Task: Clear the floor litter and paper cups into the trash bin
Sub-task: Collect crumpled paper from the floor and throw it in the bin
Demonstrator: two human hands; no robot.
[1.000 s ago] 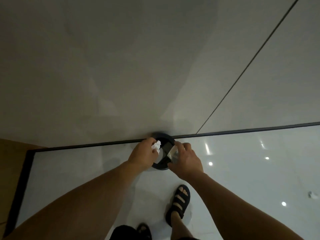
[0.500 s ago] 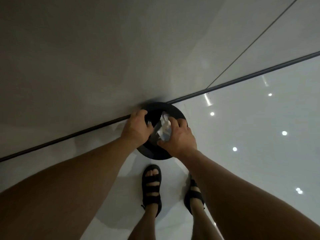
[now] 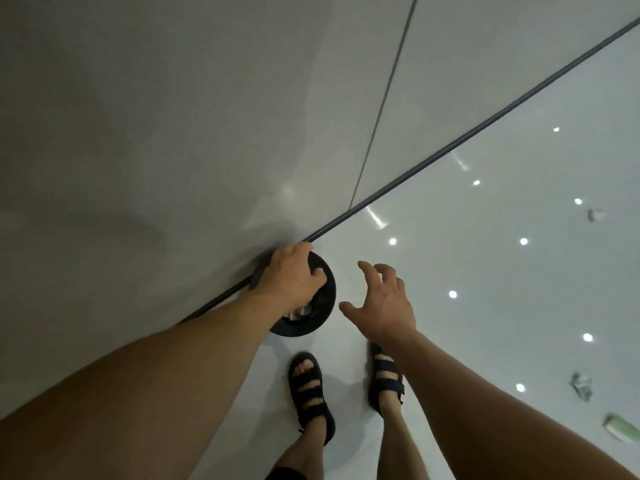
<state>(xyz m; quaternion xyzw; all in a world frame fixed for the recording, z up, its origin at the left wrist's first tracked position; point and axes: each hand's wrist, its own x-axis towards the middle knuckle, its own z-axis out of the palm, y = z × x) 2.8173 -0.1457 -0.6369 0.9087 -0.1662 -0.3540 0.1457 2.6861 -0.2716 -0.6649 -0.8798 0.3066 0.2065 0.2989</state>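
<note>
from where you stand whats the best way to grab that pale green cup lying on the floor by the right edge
The paper cup lies on its side, apart from the other litter. Probably best to come down from above with the open right hand and pinch across the middle of its round wall, thumb one side, fingers the other. Its far end is cut off.

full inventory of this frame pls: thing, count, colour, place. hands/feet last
trash bin: 1, black, round, on the floor against the wall, with some litter inside
crumpled litter: 2, greyish white, on the floor at right, one far, one nearer
paper cup: 1, pale green, lying on its side at the lower right edge
wall: grey panels, one dark seam
floor: glossy white, with light reflections
left hand: 1, over the bin rim
right hand: 1, open, empty, right of the bin
sandals: 2, black, left, right
</note>
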